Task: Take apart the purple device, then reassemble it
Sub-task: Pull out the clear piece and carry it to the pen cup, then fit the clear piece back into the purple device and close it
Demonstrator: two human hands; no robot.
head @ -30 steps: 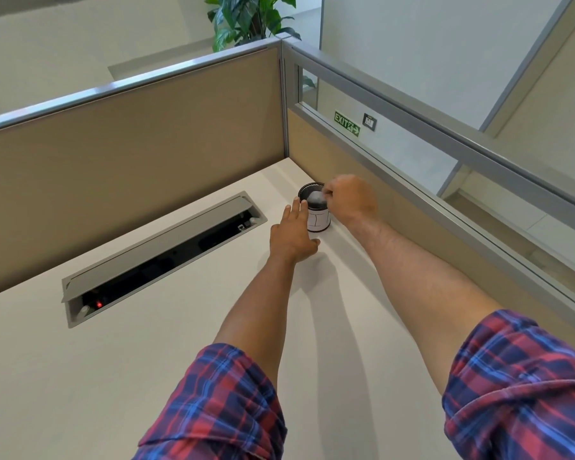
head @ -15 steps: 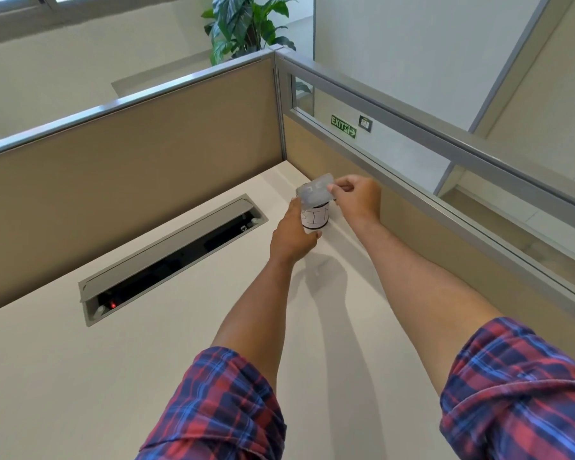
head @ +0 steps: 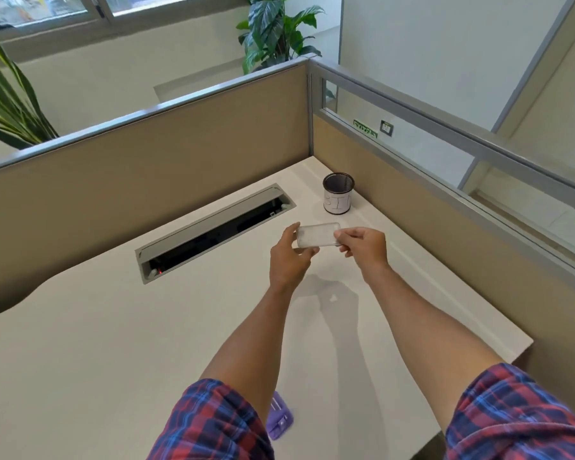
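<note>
Cubicle desk [head: 80,360]: both hands, left [head: 287,260] and right [head: 365,249], pinch a clear case [head: 317,235] mid-desk; purple device [head: 279,416] lies at near edge, apparently uncased, reassembly pending.

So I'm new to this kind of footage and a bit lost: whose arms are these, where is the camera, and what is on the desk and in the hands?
The camera sits on a person's head, looking forward and down, so the arms are their own. Both hands, left hand and right hand, hold a small clear flat case above the white desk. On the desk stand a black mesh cup with a white label, near the corner, and a grey cable hatch, open. The purple device lies at the near edge, partly hidden by the left sleeve.
</note>
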